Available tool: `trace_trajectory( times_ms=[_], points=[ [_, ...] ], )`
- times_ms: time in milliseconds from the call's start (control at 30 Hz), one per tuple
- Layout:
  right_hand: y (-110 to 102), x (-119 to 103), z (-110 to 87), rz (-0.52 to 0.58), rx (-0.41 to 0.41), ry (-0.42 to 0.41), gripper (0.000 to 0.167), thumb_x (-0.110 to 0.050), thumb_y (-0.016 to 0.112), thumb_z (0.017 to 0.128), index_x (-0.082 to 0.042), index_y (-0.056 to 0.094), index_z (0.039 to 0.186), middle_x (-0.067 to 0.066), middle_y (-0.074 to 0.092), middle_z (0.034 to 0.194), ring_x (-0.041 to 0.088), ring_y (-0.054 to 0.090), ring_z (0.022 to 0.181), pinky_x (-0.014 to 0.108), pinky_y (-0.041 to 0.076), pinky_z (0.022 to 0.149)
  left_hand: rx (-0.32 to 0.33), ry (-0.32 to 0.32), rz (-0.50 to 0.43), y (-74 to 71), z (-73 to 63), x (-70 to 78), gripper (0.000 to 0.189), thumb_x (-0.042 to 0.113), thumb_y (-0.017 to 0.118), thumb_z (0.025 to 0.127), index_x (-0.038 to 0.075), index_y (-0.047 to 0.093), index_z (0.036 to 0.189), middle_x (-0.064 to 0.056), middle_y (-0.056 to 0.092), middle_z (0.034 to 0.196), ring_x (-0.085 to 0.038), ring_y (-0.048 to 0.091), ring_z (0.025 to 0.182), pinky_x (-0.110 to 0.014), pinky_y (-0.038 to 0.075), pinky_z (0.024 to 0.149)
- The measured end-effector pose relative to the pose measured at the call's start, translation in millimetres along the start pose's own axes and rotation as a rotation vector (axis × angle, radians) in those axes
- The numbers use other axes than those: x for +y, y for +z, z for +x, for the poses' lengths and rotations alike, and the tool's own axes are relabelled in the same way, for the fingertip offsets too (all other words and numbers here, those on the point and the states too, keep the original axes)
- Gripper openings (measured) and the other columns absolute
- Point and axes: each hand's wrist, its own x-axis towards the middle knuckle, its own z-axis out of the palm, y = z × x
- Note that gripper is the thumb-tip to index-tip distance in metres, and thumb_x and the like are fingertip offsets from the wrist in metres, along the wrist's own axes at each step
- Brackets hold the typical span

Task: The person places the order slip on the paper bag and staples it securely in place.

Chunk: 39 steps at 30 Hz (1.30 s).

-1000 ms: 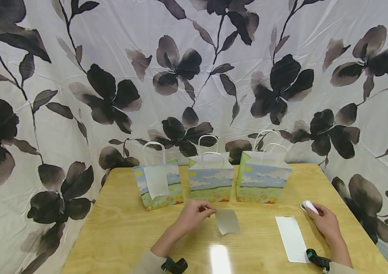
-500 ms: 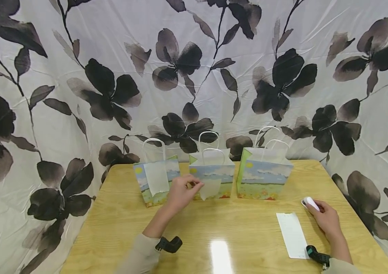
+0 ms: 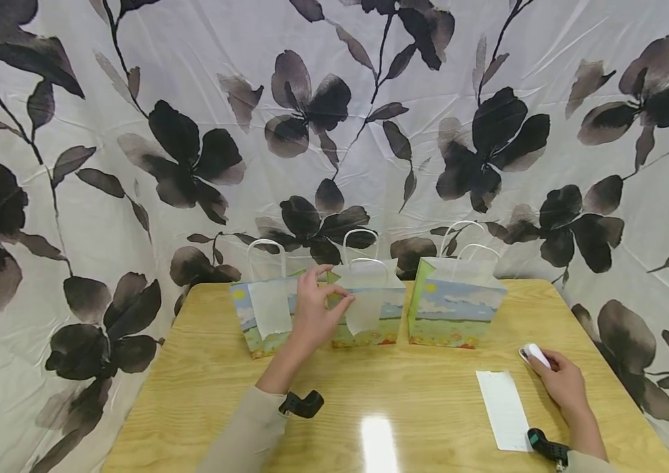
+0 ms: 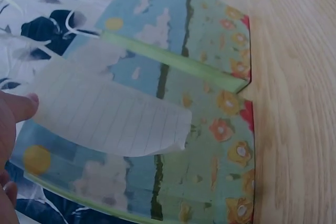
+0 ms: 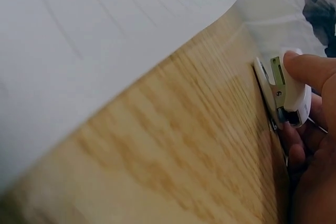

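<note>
My left hand (image 3: 312, 312) pinches the upper edge of a lined paper slip (image 4: 110, 116) between thumb and forefinger. The slip hangs against the front of the middle paper gift bag (image 3: 392, 318), printed with sky, meadow and flowers. Whether it touches the bag along its whole length I cannot tell. At the right, my right hand (image 3: 564, 387) holds a small white stapler (image 5: 295, 95) just over the table, thumb on its top. A similar slip (image 3: 271, 309) hangs on the front of the left gift bag (image 3: 243, 322).
A third gift bag (image 3: 458, 312) stands to the right of the middle one, all with white handles. Beside my right hand a larger white paper sheet (image 3: 502, 410) lies on the wooden table (image 3: 417, 407). A flower-print cloth (image 3: 393, 184) hangs behind the bags.
My left hand has lifted the slip from the table area, moving it up and left to the middle bag's front. The right hand with the stapler has stayed nearly still.
</note>
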Motion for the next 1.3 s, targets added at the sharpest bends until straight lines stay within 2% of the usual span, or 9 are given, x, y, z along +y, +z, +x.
trace_trajectory(
  times_ms=[100,267,467,567,667,800,967,1100,1300],
  points=[
    [-1,-2,2.3,0.004,0.007,-0.010,0.065,-0.043,0.054,0.098,0.010,0.047,0.134,0.032,0.050,0.129,0.037,0.048,0.110,0.037,0.040,0.083,-0.004,-0.055,-0.050,2.4,7.1,-4.0,0.008,0.020,0.079,0.084,0.013,0.076,0.082,-0.012,0.050,0.134,-0.037,0.042,0.122,-0.055,0.034,0.099],
    [-2,0,1.5,-0.009,0.024,-0.027,0.060,-0.039,0.057,0.098,0.011,0.050,0.131,0.031,0.054,0.123,0.033,0.051,0.104,0.025,0.040,0.073,-0.038,-0.118,-0.171,7.5,11.2,-7.4,0.007,0.016,0.078,0.085,0.011,0.074,0.083,-0.013,0.047,0.137,-0.034,0.040,0.129,-0.056,0.036,0.100],
    [2,0,1.0,-0.018,0.063,-0.070,0.058,-0.038,0.058,0.097,0.009,0.053,0.129,0.028,0.058,0.118,0.029,0.052,0.098,0.025,0.040,0.073,-0.007,-0.163,-0.290,10.0,13.3,-8.6,0.008,0.012,0.076,0.086,0.009,0.070,0.083,-0.015,0.045,0.133,-0.035,0.043,0.122,-0.049,0.040,0.096],
    [2,-1,0.7,-0.016,0.082,-0.088,0.057,-0.038,0.059,0.097,0.010,0.054,0.127,0.030,0.058,0.118,0.030,0.052,0.098,0.027,0.039,0.074,0.009,-0.169,-0.305,11.1,14.8,-8.8,0.008,0.010,0.076,0.086,0.009,0.069,0.083,-0.014,0.048,0.128,-0.032,0.047,0.116,-0.043,0.043,0.088],
    [1,-1,-2.2,-0.021,0.095,-0.065,0.055,-0.036,0.059,0.097,0.010,0.054,0.128,0.029,0.058,0.118,0.031,0.053,0.100,0.028,0.039,0.074,0.007,-0.160,-0.295,14.4,15.0,-10.5,0.008,0.009,0.077,0.085,0.008,0.069,0.083,-0.011,0.057,0.117,-0.027,0.052,0.109,-0.041,0.044,0.083],
    [-1,-1,-3.8,-0.021,0.100,-0.051,0.056,-0.037,0.058,0.097,0.008,0.054,0.129,0.028,0.059,0.118,0.030,0.053,0.100,0.030,0.039,0.075,0.017,-0.156,-0.350,20.1,15.9,-13.3,0.008,0.007,0.077,0.084,0.008,0.070,0.084,-0.005,0.064,0.097,-0.023,0.057,0.098,-0.045,0.046,0.082],
    [-2,1,-4.7,-0.019,0.108,-0.074,0.055,-0.037,0.059,0.096,0.008,0.056,0.127,0.027,0.060,0.114,0.021,0.053,0.090,0.025,0.039,0.072,0.000,-0.222,-0.459,27.1,13.9,-15.3,0.006,0.004,0.074,0.086,0.007,0.070,0.086,-0.002,0.065,0.091,-0.019,0.060,0.091,-0.041,0.049,0.081],
    [0,3,-6.2,-0.025,0.099,-0.045,0.053,-0.035,0.061,0.096,0.008,0.057,0.126,0.025,0.061,0.113,0.017,0.053,0.088,0.023,0.040,0.071,-0.027,-0.268,-0.523,24.9,10.6,-8.2,0.004,-0.002,0.071,0.087,0.000,0.067,0.088,-0.011,0.066,0.093,-0.023,0.061,0.092,-0.035,0.049,0.080],
    [4,2,-4.4,0.009,0.070,-0.033,0.058,-0.038,0.060,0.096,0.010,0.053,0.129,0.030,0.057,0.119,0.034,0.053,0.102,0.033,0.041,0.078,-0.026,-0.240,-0.485,14.6,14.9,9.8,0.006,-0.007,0.068,0.087,-0.007,0.061,0.088,-0.019,0.065,0.094,-0.030,0.061,0.094,-0.041,0.049,0.084]
  ],
)
